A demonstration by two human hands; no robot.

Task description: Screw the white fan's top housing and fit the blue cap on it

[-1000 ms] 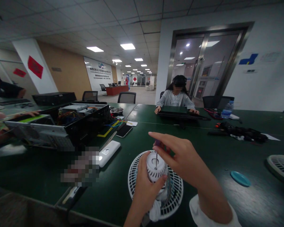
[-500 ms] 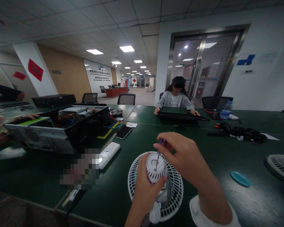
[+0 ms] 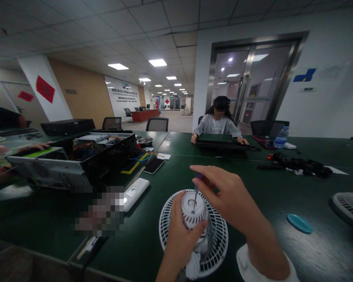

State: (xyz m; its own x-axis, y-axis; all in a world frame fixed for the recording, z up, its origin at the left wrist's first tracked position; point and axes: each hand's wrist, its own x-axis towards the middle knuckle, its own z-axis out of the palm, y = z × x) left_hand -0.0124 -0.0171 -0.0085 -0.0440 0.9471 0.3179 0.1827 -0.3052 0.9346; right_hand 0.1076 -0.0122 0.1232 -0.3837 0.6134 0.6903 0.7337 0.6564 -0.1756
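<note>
A small white fan lies face down on the green table, its round grille [image 3: 222, 243] flat underneath and its vented motor housing [image 3: 191, 214] pointing up. Around the housing's left and near sides wraps my left hand [image 3: 181, 235], thumb in front. My right hand [image 3: 223, 190] grips the purple handle of a screwdriver [image 3: 195, 199] from above. The shaft slants down, and its tip meets a small hole near the edge of the housing's top. Whether a screw sits in that hole I cannot tell. White fabric or plastic bunches below the housing.
Left of me stand an opened computer case [image 3: 106, 156], a phone [image 3: 154, 166] and a white power-bank-like box [image 3: 137, 194]. A teal disc [image 3: 299, 223] and another white grille [image 3: 351, 207] lie right. Opposite, a person [image 3: 217, 123] holds a dark flat panel [image 3: 226, 144].
My right hand's fingers have shifted slightly around the screwdriver handle, the index finger now straighter. The screwdriver tip stays at the same hole, and my left hand keeps its hold.
</note>
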